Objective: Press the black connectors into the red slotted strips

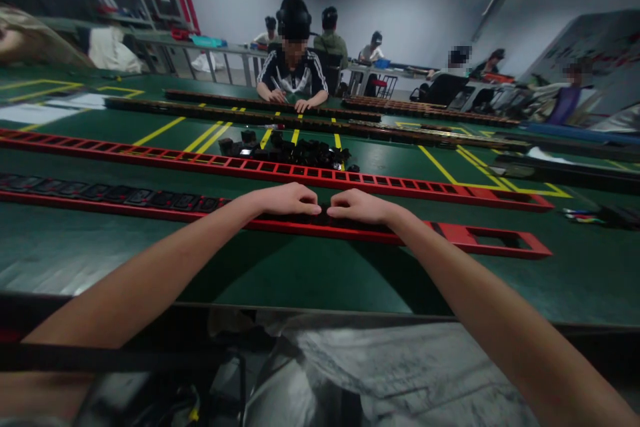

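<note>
My left hand point(290, 199) and my right hand point(359, 205) meet over the nearer long red frame point(470, 237), knuckles up and fingers curled under. Their thumbs come close together at a small black piece point(324, 211) set in the frame, mostly hidden by the fingers. Whether the hands pinch it or only press on it is hard to see. Left of my hands, the frame's slots hold a row of black squarish pieces point(140, 196). The far right end of this frame has one larger rectangular opening.
A second red frame point(280, 168) with open slots lies parallel behind. Beyond it is a pile of black parts point(305, 152) on the green table point(310, 273). Long dark strips point(240, 112) lie further back. Across the table a person point(293, 67) works; others sit behind.
</note>
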Motion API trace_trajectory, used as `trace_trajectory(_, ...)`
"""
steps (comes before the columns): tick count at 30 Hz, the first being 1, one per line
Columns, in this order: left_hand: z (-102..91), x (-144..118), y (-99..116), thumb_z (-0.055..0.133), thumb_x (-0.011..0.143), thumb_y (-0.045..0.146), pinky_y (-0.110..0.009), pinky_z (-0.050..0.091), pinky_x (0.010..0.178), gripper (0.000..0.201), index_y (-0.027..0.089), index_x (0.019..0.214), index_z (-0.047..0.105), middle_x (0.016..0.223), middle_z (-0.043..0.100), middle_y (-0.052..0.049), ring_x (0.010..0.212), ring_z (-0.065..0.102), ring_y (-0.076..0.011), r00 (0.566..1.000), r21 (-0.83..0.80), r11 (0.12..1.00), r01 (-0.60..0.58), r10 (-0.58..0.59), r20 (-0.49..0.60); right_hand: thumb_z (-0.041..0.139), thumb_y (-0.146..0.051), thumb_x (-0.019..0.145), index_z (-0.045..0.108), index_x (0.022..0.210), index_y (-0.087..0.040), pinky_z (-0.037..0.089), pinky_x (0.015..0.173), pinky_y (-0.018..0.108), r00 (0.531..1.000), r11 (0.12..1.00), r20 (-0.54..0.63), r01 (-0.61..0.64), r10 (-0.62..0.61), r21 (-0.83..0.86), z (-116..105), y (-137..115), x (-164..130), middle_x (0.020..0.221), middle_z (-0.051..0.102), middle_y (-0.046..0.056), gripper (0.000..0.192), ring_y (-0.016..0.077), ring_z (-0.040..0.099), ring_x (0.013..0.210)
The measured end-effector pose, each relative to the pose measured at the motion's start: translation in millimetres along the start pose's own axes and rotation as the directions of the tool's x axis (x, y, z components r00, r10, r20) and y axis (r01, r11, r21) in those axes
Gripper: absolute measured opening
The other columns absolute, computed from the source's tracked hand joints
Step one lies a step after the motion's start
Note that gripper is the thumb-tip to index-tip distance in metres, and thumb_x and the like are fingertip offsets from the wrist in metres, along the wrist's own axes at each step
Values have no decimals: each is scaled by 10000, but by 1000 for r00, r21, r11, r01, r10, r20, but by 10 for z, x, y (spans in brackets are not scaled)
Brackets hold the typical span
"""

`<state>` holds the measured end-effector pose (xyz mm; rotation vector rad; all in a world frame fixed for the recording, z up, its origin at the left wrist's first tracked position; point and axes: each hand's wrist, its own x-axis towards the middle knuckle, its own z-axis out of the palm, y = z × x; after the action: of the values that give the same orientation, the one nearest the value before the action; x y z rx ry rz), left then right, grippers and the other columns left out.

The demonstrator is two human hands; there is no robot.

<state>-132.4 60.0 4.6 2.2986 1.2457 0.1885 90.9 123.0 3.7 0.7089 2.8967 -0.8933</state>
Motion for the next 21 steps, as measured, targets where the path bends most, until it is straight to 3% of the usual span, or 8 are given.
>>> trace_trajectory(9, 55, -40, 12, 410, 931, 530, -259, 329, 605, 431, 172, 842, 632, 744, 595, -9, 661, 521, -133, 996, 49, 999, 5, -1, -84, 431, -546, 934, 579, 787, -178, 314, 614, 274, 999, 995, -11, 30, -31, -91, 1, -50, -44, 735, 567, 10, 422, 140, 481, 656)
trace_trajectory(14, 53, -36, 17, 408, 936, 499, -257, 333, 598, 402, 172, 819, 610, 722, 572, -1, 641, 507, -126, 996, 43, 999, 20, -17, -85, 372, -540, 962, 535, 748, -181, 319, 616, 276, 997, 994, -44, 59, -64, -88, 15, -41, -39, 724, 558, 12, 448, 137, 480, 642)
trace_trajectory(21, 46, -39, 37, 395, 940, 493, -260, 330, 599, 408, 166, 802, 596, 717, 561, -4, 639, 495, -125, 996, 49, 998, 35, -30, -84, 426, -516, 944, 565, 743, -175, 293, 585, 272, 998, 997, -63, 23, -28, -77, 27, -55, -43, 682, 533, -2, 420, 123, 457, 609)
